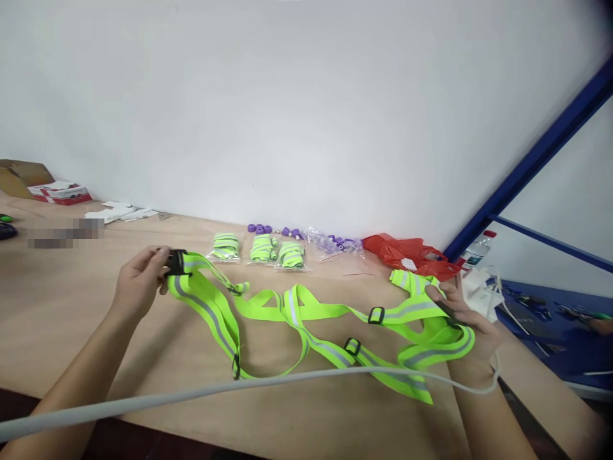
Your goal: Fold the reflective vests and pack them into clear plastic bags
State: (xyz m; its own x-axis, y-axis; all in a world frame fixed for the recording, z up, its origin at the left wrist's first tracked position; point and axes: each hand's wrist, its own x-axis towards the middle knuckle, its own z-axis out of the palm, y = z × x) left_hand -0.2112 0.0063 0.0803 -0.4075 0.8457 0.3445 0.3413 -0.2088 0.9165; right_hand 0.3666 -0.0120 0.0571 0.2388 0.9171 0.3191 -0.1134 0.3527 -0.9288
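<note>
A neon-yellow reflective harness [330,311] with grey stripes stretches between my two hands, its middle sagging close to the tabletop. My left hand [142,281] pinches a black buckle [177,262] at the harness's left end. At the other end, my right hand [462,313] grips the gathered straps; part of a black piece shows by its fingers. Black strap sliders [376,315] sit along the webbing. Behind the harness lie several folded neon bands in clear bags [263,248].
Purple spools [259,229], a clear plastic bag [330,243] and a red bag [407,252] line the wall. A bottle [477,249] stands at the right by a blue metal frame [531,150]. A white cable [268,381] crosses the foreground. Boxes [60,191] and papers [119,212] lie left.
</note>
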